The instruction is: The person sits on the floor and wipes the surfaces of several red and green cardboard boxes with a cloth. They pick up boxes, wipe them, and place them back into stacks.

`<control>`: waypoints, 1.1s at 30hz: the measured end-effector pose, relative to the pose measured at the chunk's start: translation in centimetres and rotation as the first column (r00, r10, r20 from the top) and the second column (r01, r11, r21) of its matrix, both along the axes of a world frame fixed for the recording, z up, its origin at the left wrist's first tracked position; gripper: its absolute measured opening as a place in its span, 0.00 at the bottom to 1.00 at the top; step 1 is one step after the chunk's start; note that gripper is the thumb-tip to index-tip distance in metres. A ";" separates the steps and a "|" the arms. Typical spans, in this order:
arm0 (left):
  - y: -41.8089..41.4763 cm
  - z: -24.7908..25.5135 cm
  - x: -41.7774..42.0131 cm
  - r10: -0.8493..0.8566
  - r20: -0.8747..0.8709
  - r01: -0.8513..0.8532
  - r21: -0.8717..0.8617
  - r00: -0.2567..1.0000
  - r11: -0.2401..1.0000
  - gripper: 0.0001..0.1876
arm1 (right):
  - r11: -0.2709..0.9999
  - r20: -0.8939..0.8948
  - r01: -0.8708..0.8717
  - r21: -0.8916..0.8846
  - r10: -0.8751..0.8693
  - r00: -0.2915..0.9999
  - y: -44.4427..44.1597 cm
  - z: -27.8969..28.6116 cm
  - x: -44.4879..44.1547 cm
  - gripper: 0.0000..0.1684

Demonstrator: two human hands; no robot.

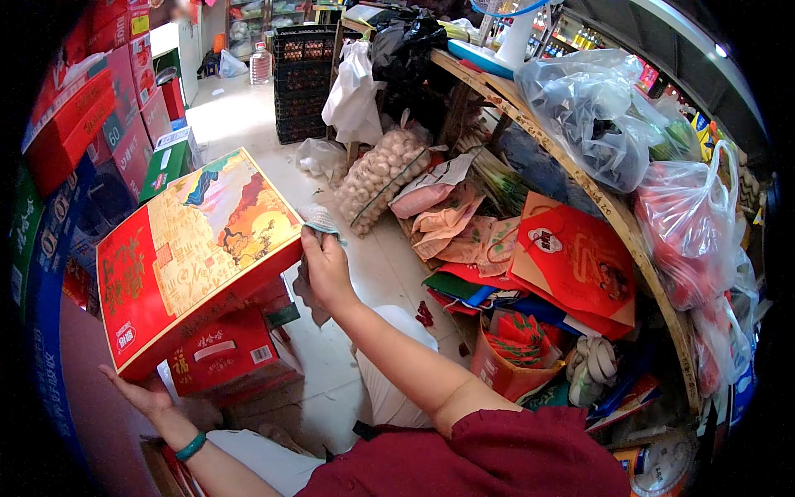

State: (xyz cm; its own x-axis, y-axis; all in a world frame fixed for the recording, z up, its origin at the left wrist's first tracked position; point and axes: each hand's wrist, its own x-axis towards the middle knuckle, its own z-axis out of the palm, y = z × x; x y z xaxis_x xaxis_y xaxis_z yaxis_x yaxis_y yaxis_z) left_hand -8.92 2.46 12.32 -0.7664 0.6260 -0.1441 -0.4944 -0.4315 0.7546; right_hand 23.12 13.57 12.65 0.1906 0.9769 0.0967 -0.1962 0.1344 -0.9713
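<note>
A large flat red and gold cardboard gift box is held tilted in front of me, its lid printed with mountains, a tree and a sun. My right hand grips its right-hand edge, thumb on top. A grey cloth with a teal border is pinched in that same hand and hangs down beside it. Under the box's near left corner, my left hand supports it with the palm turned up. Below the raised box, a red carton with a carrying handle is partly covered by it.
Stacked cartons rise on the left. A mesh sack of garlic lies on the tiled floor. To the right, a wooden counter edge curves above red paper bags. Plastic bags of produce sit on the counter. Black crates stand behind.
</note>
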 end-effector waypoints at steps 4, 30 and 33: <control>0.1 -1.2 0.2 -0.009 -0.016 0.010 0.119 1.000 0.993 0.40 | 0.998 -0.137 -0.057 0.021 0.060 0.989 0.6 -1.0 -0.2 0.13; 2.5 -0.4 8.3 -0.294 -0.033 0.296 0.089 0.955 0.951 0.32 | 0.930 -0.249 -0.367 0.027 0.362 0.898 -5.8 -1.0 0.1 0.25; 2.3 -0.3 7.4 -0.293 -0.020 0.294 0.059 0.956 0.954 0.32 | 0.897 -0.034 -0.418 -0.146 0.418 0.908 -6.1 0.0 0.8 0.27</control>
State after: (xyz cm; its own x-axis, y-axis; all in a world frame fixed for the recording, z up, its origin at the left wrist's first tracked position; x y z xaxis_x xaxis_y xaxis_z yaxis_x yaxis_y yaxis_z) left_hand -1.52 4.74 12.06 -0.5488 0.8309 -0.0915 -0.5977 -0.3135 0.7379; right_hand 23.97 7.52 12.68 -0.2384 0.9697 -0.0538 -0.2049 -0.1044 -0.9732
